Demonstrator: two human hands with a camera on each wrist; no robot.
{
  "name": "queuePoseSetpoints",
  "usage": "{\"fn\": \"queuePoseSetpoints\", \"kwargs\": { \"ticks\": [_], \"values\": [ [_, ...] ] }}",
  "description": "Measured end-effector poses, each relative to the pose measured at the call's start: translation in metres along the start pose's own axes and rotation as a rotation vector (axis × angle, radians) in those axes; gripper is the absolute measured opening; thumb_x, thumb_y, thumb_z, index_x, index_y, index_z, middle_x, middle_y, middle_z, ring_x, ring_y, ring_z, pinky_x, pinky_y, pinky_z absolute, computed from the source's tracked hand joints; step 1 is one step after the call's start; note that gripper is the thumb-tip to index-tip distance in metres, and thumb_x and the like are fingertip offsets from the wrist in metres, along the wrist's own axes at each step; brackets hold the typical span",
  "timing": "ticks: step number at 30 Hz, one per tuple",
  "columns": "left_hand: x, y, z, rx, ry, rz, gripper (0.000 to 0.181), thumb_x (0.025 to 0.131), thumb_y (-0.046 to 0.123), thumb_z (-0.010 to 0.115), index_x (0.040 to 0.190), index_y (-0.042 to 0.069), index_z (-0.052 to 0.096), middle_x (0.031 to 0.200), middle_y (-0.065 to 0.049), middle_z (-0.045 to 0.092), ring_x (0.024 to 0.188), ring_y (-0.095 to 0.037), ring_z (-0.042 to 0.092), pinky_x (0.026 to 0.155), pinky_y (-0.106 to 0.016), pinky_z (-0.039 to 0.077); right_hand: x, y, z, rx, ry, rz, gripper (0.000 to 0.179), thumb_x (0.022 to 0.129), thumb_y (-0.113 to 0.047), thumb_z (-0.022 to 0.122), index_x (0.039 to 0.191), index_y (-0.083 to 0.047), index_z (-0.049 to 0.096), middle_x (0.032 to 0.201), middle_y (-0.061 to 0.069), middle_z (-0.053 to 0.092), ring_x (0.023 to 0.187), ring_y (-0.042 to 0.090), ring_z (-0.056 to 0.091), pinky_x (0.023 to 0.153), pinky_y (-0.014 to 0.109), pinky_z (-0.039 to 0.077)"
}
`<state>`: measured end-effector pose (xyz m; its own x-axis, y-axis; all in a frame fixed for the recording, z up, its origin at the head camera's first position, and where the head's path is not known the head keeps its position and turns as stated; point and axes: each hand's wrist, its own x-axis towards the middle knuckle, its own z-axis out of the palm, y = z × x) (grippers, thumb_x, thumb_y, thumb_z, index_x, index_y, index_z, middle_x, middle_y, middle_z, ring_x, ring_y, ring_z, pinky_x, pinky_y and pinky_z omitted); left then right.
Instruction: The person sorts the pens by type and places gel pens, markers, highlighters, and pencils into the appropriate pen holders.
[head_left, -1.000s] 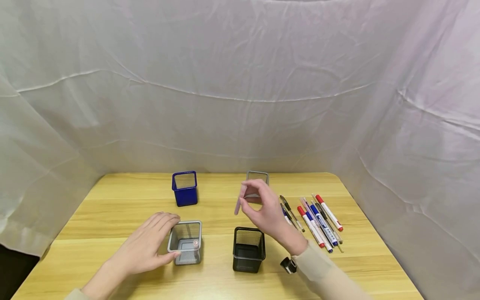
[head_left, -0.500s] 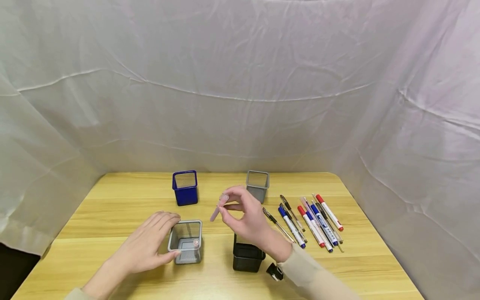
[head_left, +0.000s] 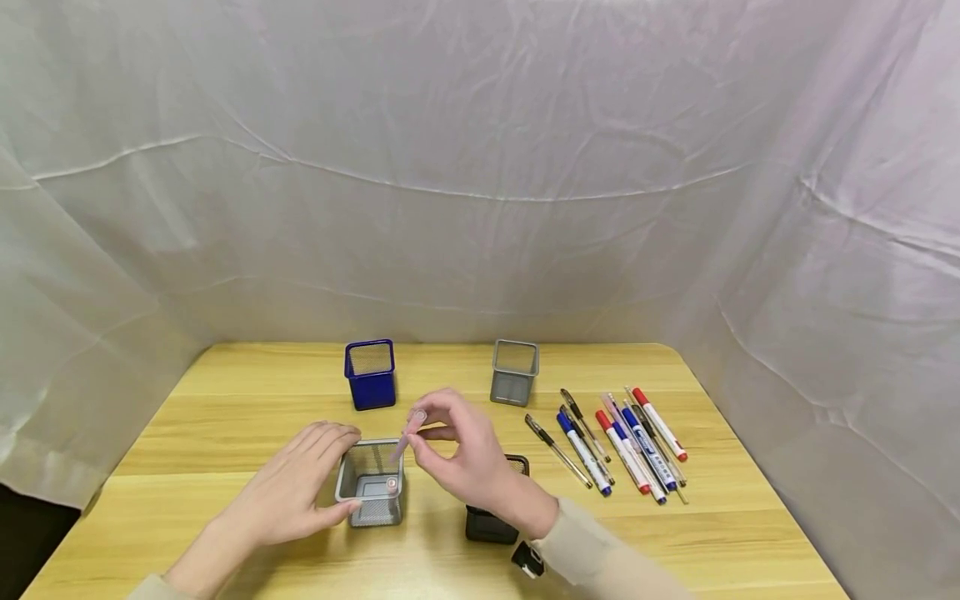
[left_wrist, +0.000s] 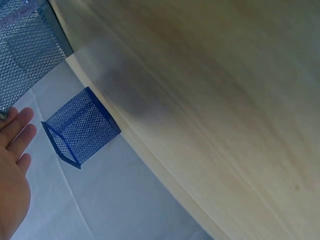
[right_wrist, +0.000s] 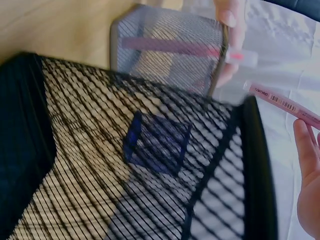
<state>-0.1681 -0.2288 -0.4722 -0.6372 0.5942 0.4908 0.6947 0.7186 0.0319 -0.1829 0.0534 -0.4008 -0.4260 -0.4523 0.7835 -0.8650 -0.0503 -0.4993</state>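
My left hand (head_left: 288,492) holds the near grey mesh pen holder (head_left: 375,515), thumb at its front rim and fingers at the back left corner. Inside that holder leans a pink pen (head_left: 392,485), its shaft showing through the mesh in the right wrist view. Between the thumb and fingertips of my right hand (head_left: 465,458) is another pink pen (right_wrist: 280,100) with a barcode printed on it. It slants down to the left, and its lower end overlaps the holder's right rim in the head view. My right forearm partly hides a black mesh pen holder (head_left: 487,527).
At the back stand a blue mesh pen holder (head_left: 371,390) and a second grey one (head_left: 513,387). Several pens and markers lie on the right of the wooden table (head_left: 735,533), among them a red-capped marker (head_left: 660,423). Grey cloth (head_left: 480,250) surrounds the table.
My right hand has carried the pink pen leftward and down, from near the far grey holder to the near one's rim. The left hand and the holders stay put.
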Motion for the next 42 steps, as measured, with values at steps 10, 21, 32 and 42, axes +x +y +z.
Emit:
{"fn": "queuePoseSetpoints", "kwargs": {
  "ticks": [10, 21, 32, 42],
  "values": [
    [0.0, 0.0, -0.001, -0.008, 0.012, 0.004, 0.081, 0.083, 0.056, 0.078, 0.137, 0.0, 0.059, 0.137, -0.014, 0.062, 0.129, -0.031, 0.056, 0.115, -0.05, 0.038, -0.016, 0.007, 0.017, 0.015, -0.106, 0.132, 0.031, 0.094, 0.012, 0.065, 0.121, 0.001, 0.055, 0.109, 0.013, 0.062, 0.099, 0.019, 0.071, 0.085, 0.026, 0.062],
    [0.0, 0.0, 0.0, -0.012, 0.021, 0.007, 0.081, 0.082, 0.055, 0.079, 0.137, -0.001, 0.059, 0.137, -0.014, 0.062, 0.129, -0.031, 0.056, 0.119, -0.045, 0.033, -0.024, 0.005, 0.024, 0.078, -0.187, 0.367, 0.024, 0.097, 0.006, 0.066, 0.117, -0.003, 0.056, 0.111, 0.011, 0.062, 0.105, 0.013, 0.07, 0.091, 0.022, 0.059],
    [-0.001, -0.001, 0.001, -0.018, 0.014, 0.007, 0.082, 0.082, 0.055, 0.079, 0.137, -0.002, 0.059, 0.136, -0.017, 0.062, 0.128, -0.035, 0.057, 0.128, -0.022, 0.004, -0.025, 0.006, 0.023, -0.032, -0.3, 0.503, 0.015, 0.098, 0.0, 0.068, 0.113, -0.003, 0.065, 0.11, 0.003, 0.068, 0.104, 0.004, 0.067, 0.091, 0.018, 0.057],
    [-0.001, -0.001, 0.001, -0.015, 0.012, 0.008, 0.081, 0.082, 0.054, 0.079, 0.138, -0.001, 0.059, 0.136, -0.016, 0.062, 0.128, -0.032, 0.056, 0.128, -0.023, 0.005, -0.025, 0.007, 0.022, -0.034, -0.321, 0.538, 0.018, 0.099, -0.001, 0.066, 0.117, -0.001, 0.069, 0.114, 0.005, 0.07, 0.103, 0.003, 0.067, 0.09, 0.015, 0.056]
  ]
}}
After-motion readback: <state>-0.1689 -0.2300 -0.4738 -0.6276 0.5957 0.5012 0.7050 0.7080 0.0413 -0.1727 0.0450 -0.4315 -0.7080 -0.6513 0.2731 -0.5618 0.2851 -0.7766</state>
